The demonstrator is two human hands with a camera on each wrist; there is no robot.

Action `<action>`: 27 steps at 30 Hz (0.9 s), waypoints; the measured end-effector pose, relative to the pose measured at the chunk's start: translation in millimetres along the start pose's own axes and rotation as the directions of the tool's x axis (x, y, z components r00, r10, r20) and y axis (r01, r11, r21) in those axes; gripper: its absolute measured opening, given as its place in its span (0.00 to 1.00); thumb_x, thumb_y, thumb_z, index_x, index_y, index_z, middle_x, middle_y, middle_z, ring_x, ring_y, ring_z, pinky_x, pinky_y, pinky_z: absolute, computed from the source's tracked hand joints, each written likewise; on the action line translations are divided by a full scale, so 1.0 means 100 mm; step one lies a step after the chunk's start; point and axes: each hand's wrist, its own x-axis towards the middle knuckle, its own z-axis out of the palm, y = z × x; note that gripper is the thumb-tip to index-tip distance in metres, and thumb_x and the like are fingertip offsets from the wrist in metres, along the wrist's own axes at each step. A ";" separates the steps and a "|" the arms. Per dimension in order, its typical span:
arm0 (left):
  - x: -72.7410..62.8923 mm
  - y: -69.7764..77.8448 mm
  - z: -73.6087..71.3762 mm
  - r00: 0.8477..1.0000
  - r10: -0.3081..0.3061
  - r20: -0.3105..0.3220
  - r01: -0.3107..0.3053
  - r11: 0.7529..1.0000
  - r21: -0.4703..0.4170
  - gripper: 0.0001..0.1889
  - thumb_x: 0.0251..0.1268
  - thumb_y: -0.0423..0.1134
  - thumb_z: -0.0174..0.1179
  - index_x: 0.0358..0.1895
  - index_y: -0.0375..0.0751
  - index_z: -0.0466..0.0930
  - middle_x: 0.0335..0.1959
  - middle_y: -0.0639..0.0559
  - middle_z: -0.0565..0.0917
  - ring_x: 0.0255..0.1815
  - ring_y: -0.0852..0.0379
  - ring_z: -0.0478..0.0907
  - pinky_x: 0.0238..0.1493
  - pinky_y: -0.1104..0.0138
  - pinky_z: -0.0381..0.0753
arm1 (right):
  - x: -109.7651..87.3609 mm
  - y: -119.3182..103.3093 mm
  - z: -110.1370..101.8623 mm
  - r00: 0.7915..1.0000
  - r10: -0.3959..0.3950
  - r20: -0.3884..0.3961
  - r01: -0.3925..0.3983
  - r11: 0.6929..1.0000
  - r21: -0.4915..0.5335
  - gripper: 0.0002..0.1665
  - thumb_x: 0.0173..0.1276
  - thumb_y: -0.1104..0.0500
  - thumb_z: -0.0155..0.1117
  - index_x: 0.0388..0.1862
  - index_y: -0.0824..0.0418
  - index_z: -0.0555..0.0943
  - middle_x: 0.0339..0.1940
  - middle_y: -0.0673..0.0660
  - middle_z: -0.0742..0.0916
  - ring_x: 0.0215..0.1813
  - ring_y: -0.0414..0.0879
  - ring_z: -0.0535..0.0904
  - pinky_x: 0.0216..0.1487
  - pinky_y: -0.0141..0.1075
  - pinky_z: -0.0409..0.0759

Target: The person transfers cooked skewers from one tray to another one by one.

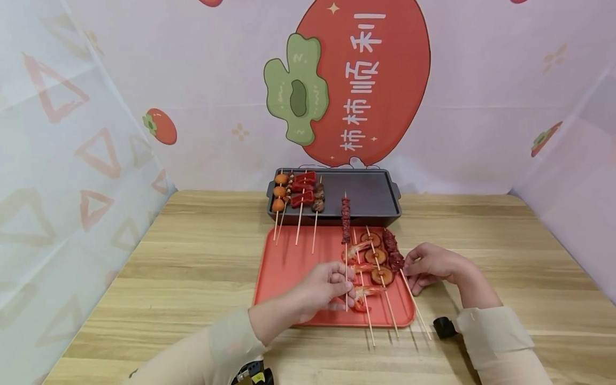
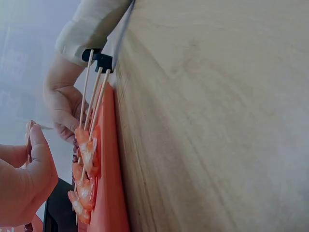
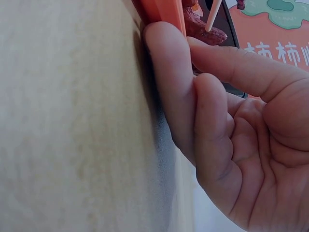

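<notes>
In the head view, my left hand (image 1: 320,291) pinches the stick of a dark red meat skewer (image 1: 346,219), holding it upright above the red tray (image 1: 284,272). The meat's upper end overlaps the front of the grill pan (image 1: 361,190). My right hand (image 1: 435,264) is at the tray's right edge; in the right wrist view its thumb and fingers pinch the tray rim (image 3: 166,14). Beside it lies another meat skewer (image 1: 393,251). A shrimp skewer (image 1: 363,291) and a skewer of round brown-rimmed slices (image 1: 377,256) also lie on the tray.
Across the pan's left side lie an orange ball skewer (image 1: 279,191), a thin skewer of small pieces, a red-piece skewer (image 1: 302,199) and a brown ball skewer (image 1: 318,205). Their sticks overhang the tray. A printed cloth (image 1: 216,80) stands behind the wooden table (image 1: 192,256).
</notes>
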 end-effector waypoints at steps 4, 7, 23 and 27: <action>-0.03 -0.04 0.02 1.000 -0.006 -0.001 0.006 1.000 0.007 0.08 0.73 0.26 0.51 0.51 0.30 0.72 0.32 0.44 0.82 0.28 0.57 0.80 0.26 0.72 0.83 | 0.00 0.01 0.00 1.000 0.002 -0.001 -0.002 1.000 -0.002 0.05 0.70 0.66 0.58 0.38 0.70 0.76 0.22 0.56 0.87 0.25 0.44 0.86 0.27 0.28 0.84; -0.06 -0.09 0.05 1.000 -0.020 0.001 0.020 1.000 0.019 0.07 0.72 0.25 0.52 0.49 0.30 0.73 0.31 0.45 0.82 0.27 0.57 0.80 0.25 0.73 0.82 | 0.01 0.01 0.00 1.000 0.004 -0.004 -0.004 1.000 -0.001 0.06 0.71 0.66 0.58 0.39 0.70 0.76 0.22 0.56 0.87 0.25 0.44 0.86 0.28 0.29 0.84; -0.22 -0.28 0.14 0.999 -0.044 0.010 0.044 0.999 0.013 0.06 0.69 0.23 0.52 0.46 0.31 0.73 0.29 0.45 0.82 0.27 0.57 0.80 0.25 0.72 0.83 | -0.01 0.01 -0.02 1.000 0.002 -0.007 -0.002 1.000 -0.012 0.06 0.70 0.66 0.58 0.38 0.70 0.77 0.23 0.56 0.87 0.25 0.43 0.86 0.28 0.28 0.84; -0.25 -0.31 0.15 0.998 -0.055 0.011 0.054 0.998 0.015 0.06 0.69 0.24 0.53 0.46 0.32 0.73 0.30 0.46 0.82 0.28 0.56 0.80 0.26 0.71 0.83 | -0.01 0.01 -0.02 1.000 -0.006 0.004 0.007 1.000 -0.013 0.06 0.70 0.66 0.58 0.38 0.70 0.77 0.23 0.56 0.87 0.25 0.43 0.87 0.28 0.28 0.84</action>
